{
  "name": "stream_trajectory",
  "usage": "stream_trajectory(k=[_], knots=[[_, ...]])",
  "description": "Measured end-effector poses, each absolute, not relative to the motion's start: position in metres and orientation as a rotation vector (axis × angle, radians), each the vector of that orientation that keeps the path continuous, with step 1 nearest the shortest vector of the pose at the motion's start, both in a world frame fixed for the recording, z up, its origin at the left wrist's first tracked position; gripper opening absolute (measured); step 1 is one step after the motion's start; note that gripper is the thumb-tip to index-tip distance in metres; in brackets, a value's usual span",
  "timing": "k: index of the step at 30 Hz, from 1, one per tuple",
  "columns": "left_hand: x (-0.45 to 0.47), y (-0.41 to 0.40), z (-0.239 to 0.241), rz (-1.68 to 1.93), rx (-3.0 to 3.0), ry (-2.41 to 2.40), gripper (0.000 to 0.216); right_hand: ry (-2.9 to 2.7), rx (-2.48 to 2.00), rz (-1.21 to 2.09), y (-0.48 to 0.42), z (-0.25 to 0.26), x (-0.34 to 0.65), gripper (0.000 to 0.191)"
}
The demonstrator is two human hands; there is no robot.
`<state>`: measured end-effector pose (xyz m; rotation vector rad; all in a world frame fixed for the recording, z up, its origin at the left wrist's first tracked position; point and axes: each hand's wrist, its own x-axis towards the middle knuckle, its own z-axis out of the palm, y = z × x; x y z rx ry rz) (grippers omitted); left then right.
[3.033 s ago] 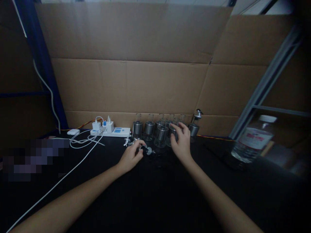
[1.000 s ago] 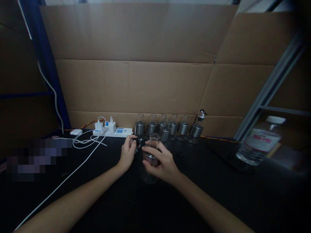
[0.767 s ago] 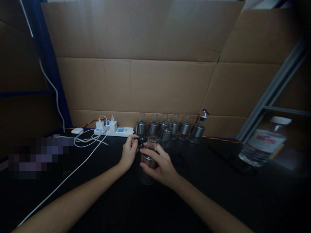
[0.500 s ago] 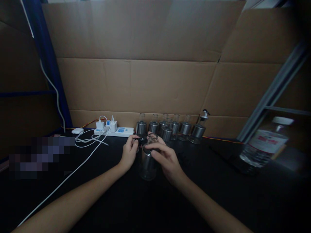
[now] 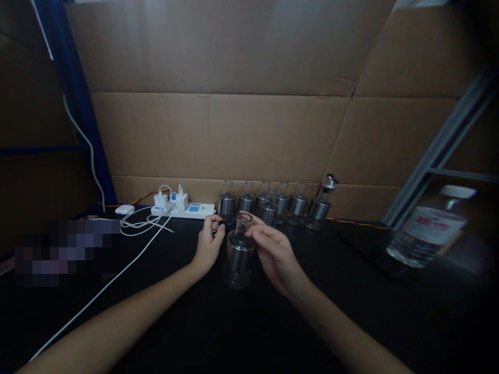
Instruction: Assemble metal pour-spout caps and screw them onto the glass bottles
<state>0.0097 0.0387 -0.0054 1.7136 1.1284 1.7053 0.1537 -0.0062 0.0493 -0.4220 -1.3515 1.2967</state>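
Observation:
A glass bottle with a metal sleeve round its middle stands on the black table in front of me. My right hand pinches its clear neck from the right, with thumb and fingers closed on the glass; the bottle's mouth is open. Left of the bottle, my left hand is closed round a small black piece with a shiny part. Most of that piece is hidden by the fingers, so its kind cannot be made out.
Several similar bottles stand at the back; the rightmost bottle carries a silver-and-black pourer. A power strip with chargers and white cables lies back left. At right is a labelled plastic bottle. Cardboard walls the back.
My right fingers have shifted from over the bottle's neck to its right side, showing more of the neck and mouth. My left hand has turned slightly, still round the small black piece.

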Motion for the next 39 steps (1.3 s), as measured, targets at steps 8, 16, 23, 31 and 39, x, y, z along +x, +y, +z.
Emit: stream_trajectory(k=[8, 16, 23, 31, 39], knots=[[0.011, 0.034, 0.017, 1.778, 1.832, 1.04, 0.016, -1.35, -0.422, 1.306, -0.006, 0.05, 0.154, 0.006], [-0.003, 0.028, 0.065, 1.918, 2.097, 0.934, 0.022, -1.438, -0.462, 1.259, -0.005, 0.047, 0.153, 0.011], [-0.008, 0.018, 0.105, 1.618, 2.543, 0.716, 0.017, -1.479, -0.488, 1.2, -0.003, 0.046, 0.154, 0.015], [-0.009, 0.006, 0.135, 1.206, 2.887, 0.595, 0.02, -1.472, -0.471, 1.192, 0.001, 0.043, 0.154, 0.016], [-0.008, 0.01, 0.139, 0.939, 3.063, 0.573, 0.022, -1.442, -0.499, 1.185, 0.003, 0.041, 0.153, 0.014]])
